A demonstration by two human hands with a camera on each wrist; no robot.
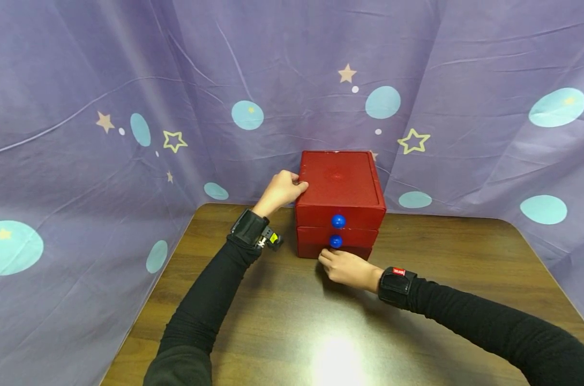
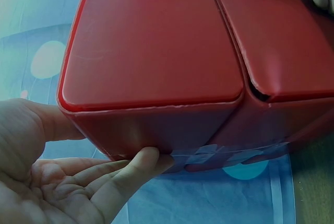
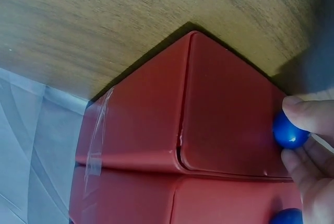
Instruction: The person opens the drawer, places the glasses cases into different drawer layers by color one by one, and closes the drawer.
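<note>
A small red drawer box (image 1: 340,201) stands at the far edge of the wooden surface (image 1: 417,321), close before a purple cloth with stars (image 1: 128,107). The left hand (image 1: 281,190) rests on the left upper side of the box; in the left wrist view its fingers (image 2: 130,174) lie straight along the wall, so this grip is apart and only presses to steady the box. The right hand (image 1: 345,266) is at the front, low down. In the right wrist view its fingertips (image 3: 308,114) pinch the lower blue knob (image 3: 288,132), so this grip is clamped on the knob. The upper blue knob (image 1: 338,220) is free.

The lower drawer (image 1: 335,238) looks closed, flush with the front. I judge the step in hand is the taking of the knob. The next move probably calls for a straight pull toward the person, while the left hand holds the box so it does not slide.
</note>
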